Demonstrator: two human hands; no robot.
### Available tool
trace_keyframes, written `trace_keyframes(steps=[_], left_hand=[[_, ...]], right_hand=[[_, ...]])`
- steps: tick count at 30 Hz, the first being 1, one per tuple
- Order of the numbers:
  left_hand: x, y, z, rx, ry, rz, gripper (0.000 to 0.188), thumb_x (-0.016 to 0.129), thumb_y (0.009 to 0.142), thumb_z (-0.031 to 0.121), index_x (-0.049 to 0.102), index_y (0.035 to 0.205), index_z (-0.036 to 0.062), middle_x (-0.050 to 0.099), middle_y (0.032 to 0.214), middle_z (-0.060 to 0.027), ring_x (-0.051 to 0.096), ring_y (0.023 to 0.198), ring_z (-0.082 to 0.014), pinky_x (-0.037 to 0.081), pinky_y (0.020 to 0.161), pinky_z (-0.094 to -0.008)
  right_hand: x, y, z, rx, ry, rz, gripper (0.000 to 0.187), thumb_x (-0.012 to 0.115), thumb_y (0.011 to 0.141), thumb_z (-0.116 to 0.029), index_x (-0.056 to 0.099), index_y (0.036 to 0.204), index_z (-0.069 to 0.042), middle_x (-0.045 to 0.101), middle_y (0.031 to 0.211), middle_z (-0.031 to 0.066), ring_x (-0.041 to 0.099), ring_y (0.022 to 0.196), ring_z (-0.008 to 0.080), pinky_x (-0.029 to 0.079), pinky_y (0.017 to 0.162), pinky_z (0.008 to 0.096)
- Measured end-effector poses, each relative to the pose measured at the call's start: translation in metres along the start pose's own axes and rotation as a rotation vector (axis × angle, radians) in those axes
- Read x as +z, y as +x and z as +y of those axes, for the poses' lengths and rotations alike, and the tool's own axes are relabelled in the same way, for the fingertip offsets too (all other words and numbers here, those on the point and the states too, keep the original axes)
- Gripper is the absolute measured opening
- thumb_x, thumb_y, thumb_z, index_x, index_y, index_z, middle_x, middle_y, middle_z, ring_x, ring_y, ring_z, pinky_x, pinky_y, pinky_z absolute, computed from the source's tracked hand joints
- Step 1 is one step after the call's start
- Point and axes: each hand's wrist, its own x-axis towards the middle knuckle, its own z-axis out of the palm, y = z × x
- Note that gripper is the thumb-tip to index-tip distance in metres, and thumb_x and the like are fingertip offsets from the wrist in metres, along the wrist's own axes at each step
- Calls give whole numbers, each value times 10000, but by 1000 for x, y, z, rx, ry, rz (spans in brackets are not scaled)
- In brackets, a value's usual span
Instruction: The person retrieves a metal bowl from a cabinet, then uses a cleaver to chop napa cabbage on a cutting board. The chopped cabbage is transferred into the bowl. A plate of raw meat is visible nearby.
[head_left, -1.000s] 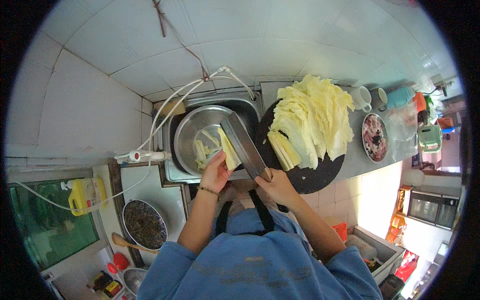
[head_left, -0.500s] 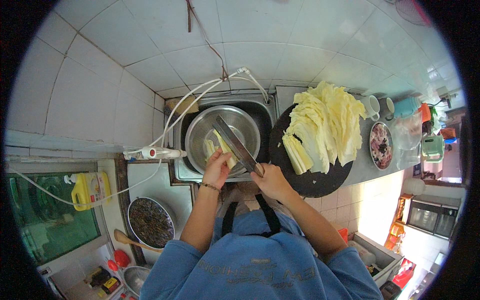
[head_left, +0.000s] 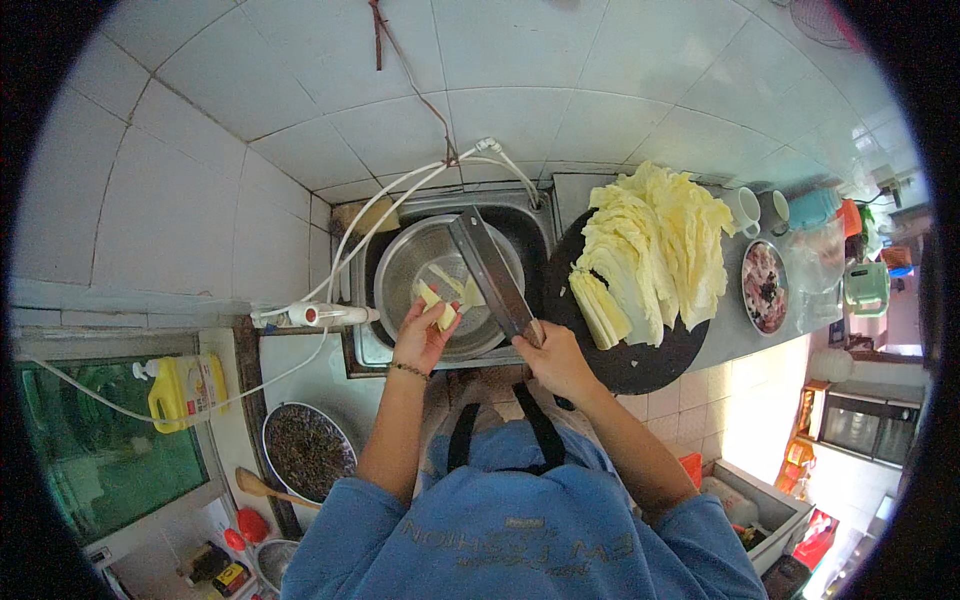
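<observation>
Over the sink, my right hand [head_left: 555, 357] grips the handle of a cleaver [head_left: 490, 272], its broad blade slanting up and to the left. My left hand [head_left: 424, 338] holds a small pale-yellow cabbage piece [head_left: 436, 305] between thumb and fingers, apart from the blade. Beneath both is a metal basin [head_left: 398, 268] standing in the sink, with a few cut cabbage pieces inside. To the right, a large pile of cabbage leaves [head_left: 655, 260] lies on a round dark chopping board [head_left: 640, 372].
A plate of cut meat [head_left: 764, 288] and white mugs [head_left: 742, 212] stand right of the board. A white hose [head_left: 350, 245] and shower head [head_left: 330, 315] cross the sink's left side. At lower left are a bowl of dark food [head_left: 308, 452], a wooden spatula [head_left: 262, 487] and a yellow jug [head_left: 190, 388].
The cleaver has moved away from my left hand toward the right. The cabbage in my left hand is now a shorter piece, and loose pieces lie in the basin.
</observation>
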Motion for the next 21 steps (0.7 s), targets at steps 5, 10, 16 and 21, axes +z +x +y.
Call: trace_keyframes(steps=[5,10,16,21], left_hand=[[12,-6,-7,28,36,-20,285,574,903,50,562,1187,83,620,1078,-41,611,1017,-177,559,845,-331],[17,-9,-7,13,99,84,339,606,884,45,536,1215,15,629,1079,-70,639,938,-170,580,764,-299],[14,-9,-9,-26,-114,72,284,568,913,78,543,1182,-9,630,1058,-120,644,947,-235,588,771,-323],[15,-3,-5,-81,-202,123,248,497,947,86,540,1165,-23,624,1025,-155,640,955,-301,590,779,-351]], right_hand=[[5,-12,1,-34,-8,-109,279,634,828,-226,588,814,49,591,666,221,609,623,367,470,595,415],[7,-11,8,17,-38,-86,285,638,825,-236,587,810,44,588,663,220,605,618,367,477,604,417],[9,-3,12,-42,-76,-84,278,638,823,-230,597,825,45,602,693,235,624,659,378,484,620,420],[11,2,11,-35,-56,-14,276,635,824,-225,593,827,48,597,693,237,626,671,378,485,626,417]])
